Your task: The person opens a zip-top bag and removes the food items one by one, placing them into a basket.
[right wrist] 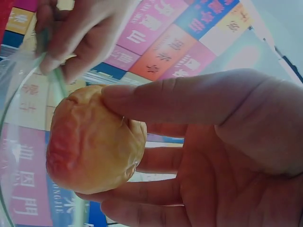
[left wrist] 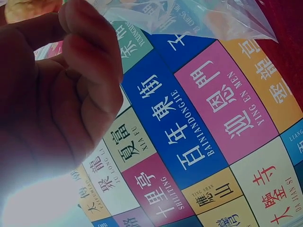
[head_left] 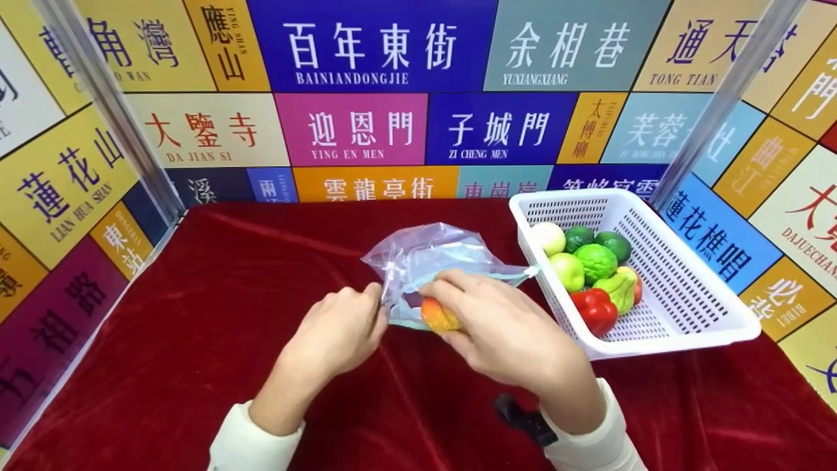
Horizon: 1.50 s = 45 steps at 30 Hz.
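My right hand (head_left: 500, 320) grips a wrinkled yellow-and-red fruit (right wrist: 97, 139) between thumb and fingers, at the mouth of a clear zip bag (head_left: 435, 245). At the left side of that mouth, my left hand (head_left: 343, 327) pinches the bag's edge. The right wrist view shows the left hand's fingers (right wrist: 59, 61) on the green zip strip (right wrist: 28, 78), just beyond the fruit. In the left wrist view the clear plastic (left wrist: 227, 19) hangs past the curled left fingers. Part of the fruit is hidden behind the right hand in the head view.
On the right stands a white perforated basket (head_left: 693, 314) with a red bell pepper (head_left: 595, 311), a green apple (head_left: 566, 271), a green wrinkled fruit (head_left: 596, 263) and several other pieces. Dark red cloth (head_left: 163, 340) covers the table. A black strap (head_left: 523, 418) lies by the right wrist. Sign-printed panels (head_left: 366, 124) enclose the table.
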### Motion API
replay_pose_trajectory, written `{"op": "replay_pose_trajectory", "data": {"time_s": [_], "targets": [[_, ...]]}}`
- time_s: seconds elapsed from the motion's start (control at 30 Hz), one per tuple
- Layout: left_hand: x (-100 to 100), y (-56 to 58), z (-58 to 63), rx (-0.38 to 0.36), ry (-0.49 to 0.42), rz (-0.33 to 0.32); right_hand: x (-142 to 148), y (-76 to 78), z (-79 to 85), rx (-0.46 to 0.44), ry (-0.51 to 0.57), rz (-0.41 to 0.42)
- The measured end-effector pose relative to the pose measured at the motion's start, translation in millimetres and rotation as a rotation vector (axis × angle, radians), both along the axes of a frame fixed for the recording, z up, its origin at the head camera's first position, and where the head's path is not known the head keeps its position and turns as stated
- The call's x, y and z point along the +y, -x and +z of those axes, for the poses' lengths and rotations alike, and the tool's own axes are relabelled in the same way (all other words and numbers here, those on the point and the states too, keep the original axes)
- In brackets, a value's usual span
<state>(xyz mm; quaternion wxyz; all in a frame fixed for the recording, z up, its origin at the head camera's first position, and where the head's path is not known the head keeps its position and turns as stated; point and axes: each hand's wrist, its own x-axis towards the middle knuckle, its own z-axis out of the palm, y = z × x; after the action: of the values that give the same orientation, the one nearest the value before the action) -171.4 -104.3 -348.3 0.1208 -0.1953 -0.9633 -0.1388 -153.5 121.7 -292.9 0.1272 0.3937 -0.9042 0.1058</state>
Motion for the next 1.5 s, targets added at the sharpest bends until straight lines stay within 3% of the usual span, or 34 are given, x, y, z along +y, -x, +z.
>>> {"op": "replay_pose_trajectory", "data": {"time_s": [0.2,0.43,0.57,0.77,0.97,1.3,1.5], "targets": [[0.7,0.5,-0.7,-0.025,0.003,0.000,9.6,-11.5,5.7,-0.009,0.035,-0.001],[0.3,-0.4,-3.2,0.003,0.004,-0.005,18.9,-18.8,9.1,0.015,0.111,0.014],[-0.6,-1.3,-3.6,-0.005,0.005,-0.003,20.4,-22.1,13.4,0.062,0.146,0.003],[-1.2,-1.8,-2.1,-0.004,0.006,-0.002,25.4,-24.7,24.2,0.145,0.289,0.021],[-1.8,-1.7,-1.5,-0.022,0.011,0.005,39.4,-20.1,32.3,0.236,0.367,0.034],[-1.0,-0.9,-0.7,-0.024,0.014,-0.008,72.5,-5.1,57.2,0.332,0.190,-0.069],[-0.3,0.2,-0.8,-0.018,0.011,-0.007,89.1,10.1,72.5,0.297,0.092,-0.122]]}}
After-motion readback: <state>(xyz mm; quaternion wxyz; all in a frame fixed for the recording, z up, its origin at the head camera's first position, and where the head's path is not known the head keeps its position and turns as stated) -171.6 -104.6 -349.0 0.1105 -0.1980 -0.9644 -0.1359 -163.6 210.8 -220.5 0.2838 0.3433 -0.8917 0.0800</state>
